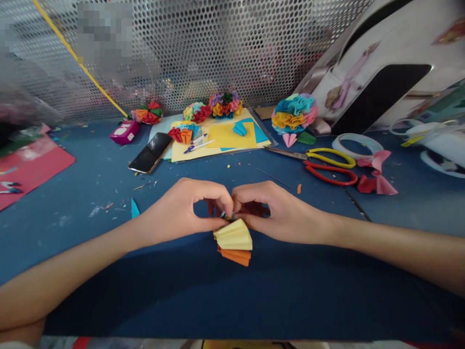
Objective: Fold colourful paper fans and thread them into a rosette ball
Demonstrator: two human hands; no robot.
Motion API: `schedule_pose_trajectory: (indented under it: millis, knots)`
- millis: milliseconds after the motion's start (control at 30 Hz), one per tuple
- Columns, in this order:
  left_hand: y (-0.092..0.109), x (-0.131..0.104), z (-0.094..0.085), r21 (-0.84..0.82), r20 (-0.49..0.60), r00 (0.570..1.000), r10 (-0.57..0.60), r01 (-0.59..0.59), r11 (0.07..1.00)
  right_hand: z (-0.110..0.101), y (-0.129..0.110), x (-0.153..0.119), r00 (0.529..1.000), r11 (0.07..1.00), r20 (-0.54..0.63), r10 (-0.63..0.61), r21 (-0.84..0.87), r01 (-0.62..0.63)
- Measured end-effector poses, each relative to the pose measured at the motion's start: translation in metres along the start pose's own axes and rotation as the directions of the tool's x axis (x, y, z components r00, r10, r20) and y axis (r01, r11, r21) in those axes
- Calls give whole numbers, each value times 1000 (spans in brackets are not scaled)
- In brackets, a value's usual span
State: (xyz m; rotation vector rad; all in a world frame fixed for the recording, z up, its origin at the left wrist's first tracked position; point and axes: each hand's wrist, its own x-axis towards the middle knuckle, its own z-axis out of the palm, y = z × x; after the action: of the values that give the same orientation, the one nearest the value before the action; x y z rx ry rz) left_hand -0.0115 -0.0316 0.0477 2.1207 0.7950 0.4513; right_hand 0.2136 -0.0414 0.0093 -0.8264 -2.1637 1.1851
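Note:
My left hand (192, 206) and my right hand (286, 213) meet at the centre, thumbs and index fingers pinched close together. Just below the fingertips hangs a pale yellow pleated paper fan (234, 236), with an orange pleated paper piece (236, 255) under it. The narrow gathered end of the folded paper is between my fingers. Something small and greyish shows at the pinch, too small to make out. Both forearms rest near the front of the blue table (240, 300).
Yellow-and-red-handled scissors (330, 167), a tape roll (358, 144) and a pink paper bow (378, 177) lie to the right. Behind are a phone (150, 152), paper sheets (230, 135), pens and several pleated paper flowers (295, 114). A white bag (385, 53) stands back right.

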Motion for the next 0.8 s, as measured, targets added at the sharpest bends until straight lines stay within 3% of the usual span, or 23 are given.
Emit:
schedule_pose_trajectory:
  millis: [133,400,800]
  knots:
    - [1,-1,6,75,-66,997,48,-43,996,1,0,-1,1000,1000,4,-5,6,5]
    - [4,-5,5,76,-72,997,-9,15,997,1,2,-1,1000,1000,-10,-11,-4,11]
    - [-4,-1,1,-88,-16,997,-72,70,994,1,5,-2,998,995,-39,-48,-89,45]
